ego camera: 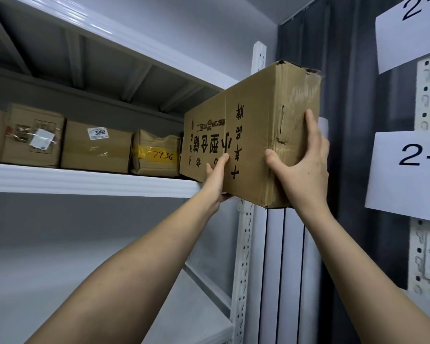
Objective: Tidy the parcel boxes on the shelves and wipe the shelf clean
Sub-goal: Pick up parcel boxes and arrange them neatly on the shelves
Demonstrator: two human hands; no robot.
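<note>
The long cardboard box (253, 135) sits tilted at the right end of the shelf (90, 180), overhanging its front edge. The left hand (216, 180) grips its underside; the right hand (301, 165), fingers spread, clasps its near end. Smaller boxes (94, 147) line the shelf.

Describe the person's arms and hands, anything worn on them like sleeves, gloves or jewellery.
Both forearms are bare as far as the frame shows them, with no sleeve in view. The left hand and right hand wear no gloves, and no rings, watch or bracelet show on the visible fingers or wrists. No markings or cables are visible.
</note>
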